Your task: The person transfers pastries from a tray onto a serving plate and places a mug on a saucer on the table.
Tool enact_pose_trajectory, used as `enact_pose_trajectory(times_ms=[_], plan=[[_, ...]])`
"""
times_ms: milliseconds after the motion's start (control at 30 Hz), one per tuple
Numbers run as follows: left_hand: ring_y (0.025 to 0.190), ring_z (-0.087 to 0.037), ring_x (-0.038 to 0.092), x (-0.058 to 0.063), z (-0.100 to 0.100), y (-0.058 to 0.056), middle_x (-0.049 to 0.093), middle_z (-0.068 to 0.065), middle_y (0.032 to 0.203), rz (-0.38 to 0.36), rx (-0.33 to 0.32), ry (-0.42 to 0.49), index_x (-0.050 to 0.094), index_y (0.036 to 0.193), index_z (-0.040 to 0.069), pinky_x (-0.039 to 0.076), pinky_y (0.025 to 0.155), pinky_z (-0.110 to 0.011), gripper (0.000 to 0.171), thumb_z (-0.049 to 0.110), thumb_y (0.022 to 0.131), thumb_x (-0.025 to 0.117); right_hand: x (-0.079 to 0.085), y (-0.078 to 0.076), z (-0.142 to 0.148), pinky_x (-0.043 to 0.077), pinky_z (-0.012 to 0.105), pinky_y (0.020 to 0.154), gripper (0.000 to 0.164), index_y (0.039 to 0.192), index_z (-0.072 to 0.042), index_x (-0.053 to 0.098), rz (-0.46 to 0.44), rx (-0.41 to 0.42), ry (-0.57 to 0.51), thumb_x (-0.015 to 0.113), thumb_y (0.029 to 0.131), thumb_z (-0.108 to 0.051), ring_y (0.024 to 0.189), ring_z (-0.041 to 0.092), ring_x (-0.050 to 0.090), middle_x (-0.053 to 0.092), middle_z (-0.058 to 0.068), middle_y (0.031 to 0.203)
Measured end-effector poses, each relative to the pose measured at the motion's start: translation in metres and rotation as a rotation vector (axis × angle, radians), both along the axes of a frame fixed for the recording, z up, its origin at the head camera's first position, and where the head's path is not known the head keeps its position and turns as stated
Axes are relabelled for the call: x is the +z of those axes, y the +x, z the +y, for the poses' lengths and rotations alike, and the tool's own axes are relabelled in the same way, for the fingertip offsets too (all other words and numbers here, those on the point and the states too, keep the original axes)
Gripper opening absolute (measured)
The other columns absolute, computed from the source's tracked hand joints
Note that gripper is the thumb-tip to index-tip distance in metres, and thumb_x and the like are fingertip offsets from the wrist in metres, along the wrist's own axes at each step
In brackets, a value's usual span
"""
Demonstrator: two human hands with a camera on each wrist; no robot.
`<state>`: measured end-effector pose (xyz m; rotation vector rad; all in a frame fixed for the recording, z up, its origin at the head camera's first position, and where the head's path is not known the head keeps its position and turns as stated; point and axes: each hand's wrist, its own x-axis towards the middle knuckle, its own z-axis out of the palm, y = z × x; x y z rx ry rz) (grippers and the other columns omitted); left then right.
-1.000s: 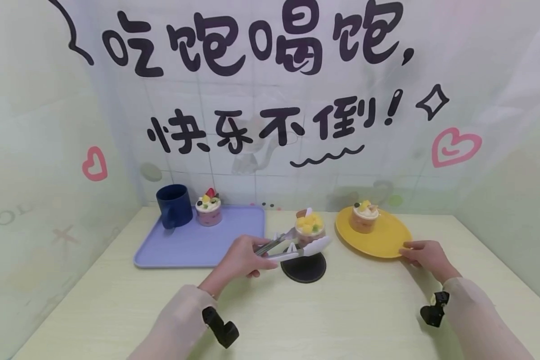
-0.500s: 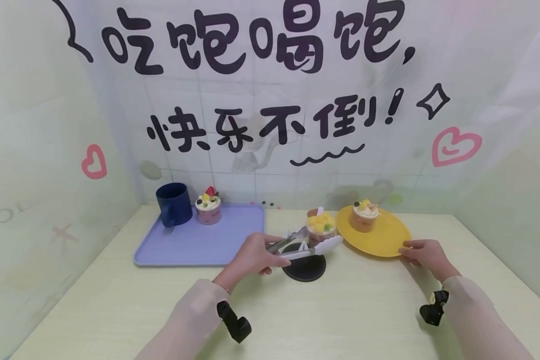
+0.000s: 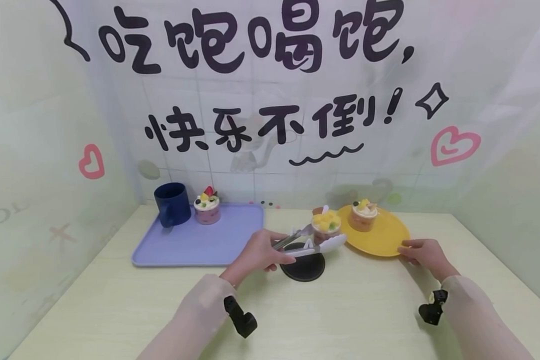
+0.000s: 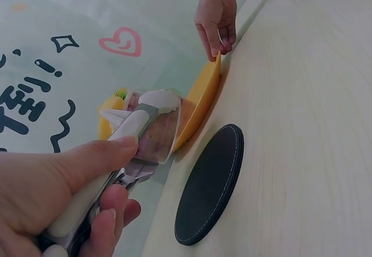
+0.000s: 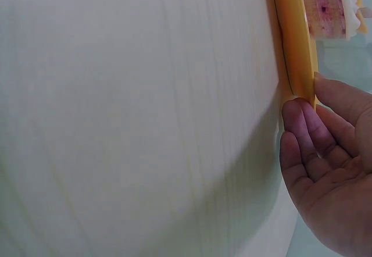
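My left hand (image 3: 262, 250) grips a pair of white and metal tongs (image 3: 312, 250). Between the tongs' ends sits a clear dessert cup (image 3: 326, 226) topped with yellow fruit pieces, raised beside the left edge of the yellow plate (image 3: 387, 245). In the left wrist view the tongs' white tip (image 4: 160, 100) lies across the side of that cup. My right hand (image 3: 425, 256) pinches the plate's near right rim, thumb on top and fingers under it, as the right wrist view shows. On the plate stands a second dessert cup (image 3: 363, 217) with cream and fruit.
A round black coaster (image 3: 303, 267) lies on the table below the tongs. To the left is a lilac tray (image 3: 198, 250) bearing a dark blue mug (image 3: 173, 205) and a dessert cup (image 3: 207, 210) topped with a strawberry. A printed wall sheet (image 3: 270, 185) stands behind the table.
My left hand has carried the tongs and the fruit-topped cup rightward, from above the coaster to the plate's left edge. The right hand stays at the plate's rim.
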<state>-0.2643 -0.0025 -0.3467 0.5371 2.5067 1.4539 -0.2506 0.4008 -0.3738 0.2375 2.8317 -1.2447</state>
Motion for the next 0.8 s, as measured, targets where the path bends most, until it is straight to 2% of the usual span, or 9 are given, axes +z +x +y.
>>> enact_pose_trajectory(times_ms=[467, 633, 800], plan=[[0.036, -0.011, 0.047, -0.004, 0.018, 0.0, 0.06, -0.006, 0.067, 0.014, -0.032, 0.036, 0.06, 0.121, 0.005, 0.038, 0.035, -0.02, 0.058, 0.014, 0.067, 0.081, -0.002, 0.0, 0.0, 0.047, 0.024, 0.062, 0.052, 0.12, 0.019, 0.046, 0.004, -0.003, -0.013, 0.062, 0.088, -0.019, 0.069, 0.014, 0.056, 0.066, 0.005, 0.08], [0.036, -0.011, 0.048, -0.003, 0.027, 0.0, 0.057, -0.004, 0.063, 0.026, -0.027, 0.016, 0.061, 0.12, 0.006, 0.04, 0.035, -0.021, 0.058, 0.016, 0.067, 0.082, -0.001, 0.0, 0.0, 0.047, 0.024, 0.061, 0.052, 0.12, 0.019, 0.046, 0.005, -0.001, -0.012, 0.061, 0.089, -0.02, 0.069, 0.014, 0.055, 0.066, 0.005, 0.079], [0.037, -0.011, 0.048, -0.003, 0.036, 0.0, 0.059, -0.003, 0.067, 0.044, -0.031, -0.002, 0.062, 0.12, 0.007, 0.044, 0.037, -0.025, 0.057, 0.016, 0.067, 0.082, -0.001, 0.001, 0.001, 0.047, 0.024, 0.062, 0.053, 0.121, 0.019, 0.045, 0.004, 0.003, -0.001, 0.061, 0.089, -0.021, 0.07, 0.014, 0.055, 0.066, 0.005, 0.081]])
